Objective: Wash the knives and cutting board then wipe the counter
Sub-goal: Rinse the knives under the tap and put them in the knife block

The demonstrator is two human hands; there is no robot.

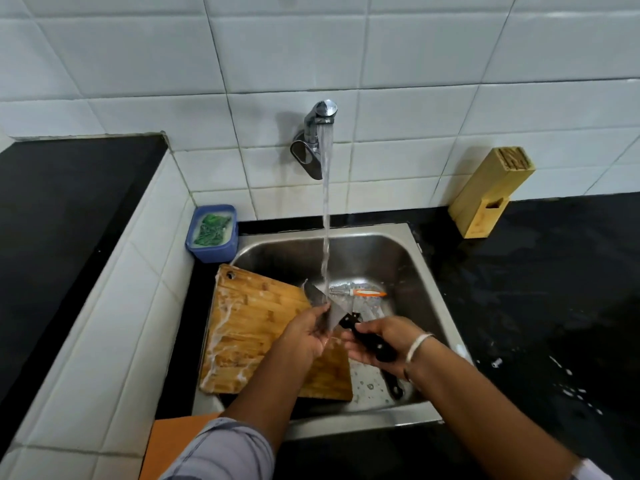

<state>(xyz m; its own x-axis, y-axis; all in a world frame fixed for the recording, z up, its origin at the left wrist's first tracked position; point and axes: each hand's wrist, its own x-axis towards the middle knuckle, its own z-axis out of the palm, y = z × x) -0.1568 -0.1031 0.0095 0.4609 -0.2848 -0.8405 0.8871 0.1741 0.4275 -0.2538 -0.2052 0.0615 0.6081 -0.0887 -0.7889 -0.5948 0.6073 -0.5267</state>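
**Knife rinse under running tap, both hands on it**

The knife [334,315] is held over the sink [381,251], its blade right in the water stream [325,220] from the tap [320,123]. The right hand [391,332] is wrapped around the black handle. The left hand [304,332] is on the blade, apparently pinching the flat between thumb and fingers, though the exact finger lie is blurred by water.

Handling: the knife is stiff and light, but wet steel is slick and the edge is sharp. The handle is the safe grip. Fingers on the blade should stay on the flat or spine side and never run along the edge.

The cutting board [249,327] leans in the left side of the sink, wet with suds streaks. It looks rigid, heavier and slippery when soapy, so it probably needs two hands on opposite edges.

An orange-handled tool [363,292] lies on the sink floor behind the knife. Another black handle [393,386] shows below the right wrist.

The knife block [491,192] stands on the wet tabletop [536,289] to the right. A blue tub [213,230] with a green scrubber sits at the sink's back-left corner. The board and the wiping look not yet done.
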